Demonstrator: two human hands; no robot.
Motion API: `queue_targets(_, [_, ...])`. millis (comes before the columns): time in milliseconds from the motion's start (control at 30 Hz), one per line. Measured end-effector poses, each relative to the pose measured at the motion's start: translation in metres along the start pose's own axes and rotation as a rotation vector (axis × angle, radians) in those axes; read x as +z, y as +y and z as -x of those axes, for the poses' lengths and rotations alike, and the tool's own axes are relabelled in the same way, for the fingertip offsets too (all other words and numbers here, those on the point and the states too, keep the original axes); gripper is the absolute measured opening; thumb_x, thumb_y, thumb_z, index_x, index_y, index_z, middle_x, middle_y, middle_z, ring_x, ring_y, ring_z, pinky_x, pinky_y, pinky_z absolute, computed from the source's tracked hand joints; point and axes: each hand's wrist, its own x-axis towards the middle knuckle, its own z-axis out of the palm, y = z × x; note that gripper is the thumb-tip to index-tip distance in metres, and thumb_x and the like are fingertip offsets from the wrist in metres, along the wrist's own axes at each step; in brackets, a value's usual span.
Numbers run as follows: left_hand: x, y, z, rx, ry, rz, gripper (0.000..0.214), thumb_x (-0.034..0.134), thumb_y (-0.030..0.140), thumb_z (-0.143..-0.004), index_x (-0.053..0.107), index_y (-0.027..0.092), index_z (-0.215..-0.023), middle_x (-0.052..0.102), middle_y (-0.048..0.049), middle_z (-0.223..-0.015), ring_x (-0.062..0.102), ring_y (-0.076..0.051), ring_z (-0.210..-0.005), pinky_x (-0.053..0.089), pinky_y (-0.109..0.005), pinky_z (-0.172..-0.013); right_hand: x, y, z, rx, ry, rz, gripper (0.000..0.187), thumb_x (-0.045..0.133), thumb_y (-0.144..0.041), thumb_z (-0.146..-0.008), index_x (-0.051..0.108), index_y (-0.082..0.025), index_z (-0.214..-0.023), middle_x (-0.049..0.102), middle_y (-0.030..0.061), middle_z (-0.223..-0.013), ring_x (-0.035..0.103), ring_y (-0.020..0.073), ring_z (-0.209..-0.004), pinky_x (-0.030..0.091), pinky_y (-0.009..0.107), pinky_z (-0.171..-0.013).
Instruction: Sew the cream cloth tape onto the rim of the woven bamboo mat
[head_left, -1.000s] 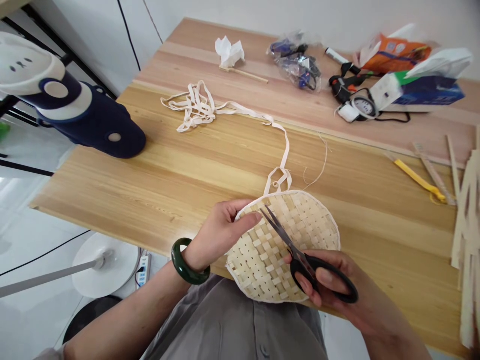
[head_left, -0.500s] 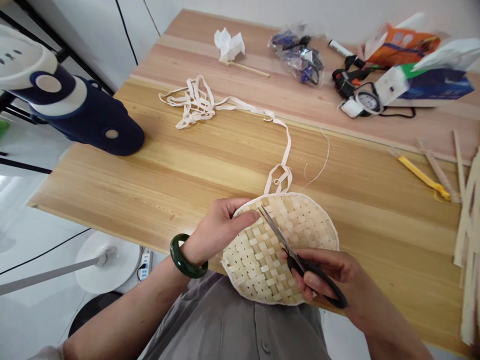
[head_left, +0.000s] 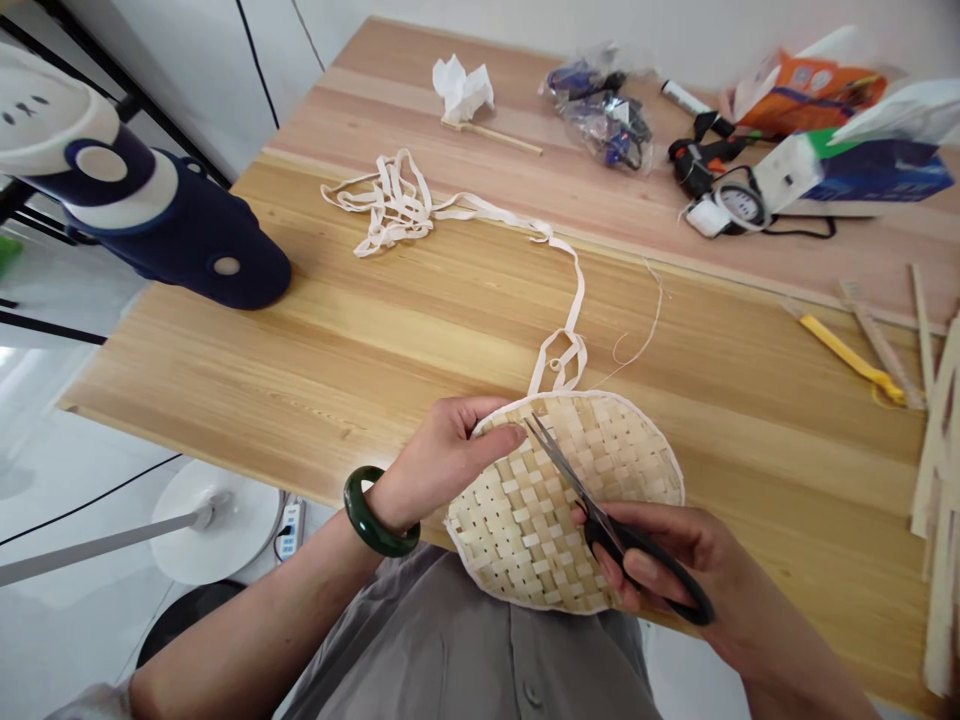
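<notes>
A round woven bamboo mat (head_left: pixel 540 520) with a pale taped rim lies at the near table edge, partly over my lap. My left hand (head_left: pixel 442 460), with a green bangle at the wrist, pinches its upper left rim. My right hand (head_left: pixel 675 570) grips black-handled scissors (head_left: pixel 600 520) whose blades lie over the mat, their tips near my left thumb. A cream ribbon (head_left: pixel 574 290) runs from the mat's top edge to a tangled pile (head_left: pixel 390 205) farther back.
A navy and white appliance (head_left: pixel 150 210) sits at the table's left edge. Crumpled tissue (head_left: pixel 461 90), a plastic bag (head_left: pixel 600 110), a glue gun (head_left: pixel 697 160), boxes (head_left: pixel 855 160), a yellow tool (head_left: pixel 844 355) and bamboo strips (head_left: pixel 937 480) lie along the back and right. A fan base (head_left: pixel 202 525) stands on the floor.
The scissor blades have closed slightly near the mat's upper rim. Both hands and the mat stay almost where they were; the view shifted a little.
</notes>
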Motion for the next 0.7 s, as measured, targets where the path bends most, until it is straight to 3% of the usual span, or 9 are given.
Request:
queue_targets(167, [-0.002,0.0,0.0,0.0,-0.013,0.008,0.029,0.071,0.035,-0.08,0.076,0.016,-0.102,0.076,-0.0045,-0.084,0.068,-0.017,-0.069,0.052,-0.025,-0.061,-0.014,0.007,-0.007,-0.049,-0.133,0.042,0.052,0.081,-0.053,-0.068,0.075,-0.016,-0.104,0.064,0.0048,-0.068,0.054,0.0113,-0.058,0.047,0.025,-0.057])
queue_targets(300, [-0.003,0.001,0.0,-0.022,-0.06,0.016,0.027,0.071,0.035,-0.081,0.076,0.016,-0.1,0.077,-0.0046,-0.083,0.069,-0.017,-0.07,0.053,-0.025,-0.064,-0.015,0.0,-0.005,0.023,-0.233,-0.034,0.054,0.078,-0.059,-0.069,0.073,-0.015,-0.099,0.059,0.0029,-0.067,0.048,0.0063,-0.053,0.035,0.016,-0.047])
queue_targets(433, [-0.003,0.001,0.0,-0.004,-0.081,0.018,0.026,0.07,0.034,-0.083,0.075,0.015,-0.1,0.077,-0.0049,-0.086,0.07,-0.018,-0.073,0.054,-0.026,-0.067,-0.014,-0.007,-0.001,0.079,-0.202,-0.096,0.049,0.078,-0.057,-0.071,0.072,-0.015,-0.094,0.056,0.0017,-0.07,0.044,0.0038,-0.055,0.032,0.013,-0.048])
queue_targets(600, [-0.003,0.002,0.0,0.021,-0.088,0.008,0.028,0.07,0.036,-0.082,0.075,0.015,-0.102,0.078,-0.0057,-0.09,0.071,-0.02,-0.076,0.055,-0.027,-0.068,-0.02,0.0,-0.004,0.05,-0.289,-0.056,0.054,0.073,-0.061,-0.072,0.07,-0.016,-0.101,0.055,0.0031,-0.071,0.045,0.0065,-0.055,0.023,0.015,-0.044])
queue_targets(700, [-0.003,0.002,0.0,0.017,-0.097,0.008,0.028,0.07,0.035,-0.083,0.076,0.016,-0.102,0.078,-0.0054,-0.09,0.071,-0.02,-0.077,0.055,-0.027,-0.069,-0.023,0.003,-0.006,0.043,-0.29,-0.067,0.052,0.071,-0.061,-0.075,0.07,-0.016,-0.102,0.054,0.0021,-0.071,0.042,0.0061,-0.054,0.025,0.016,-0.045])
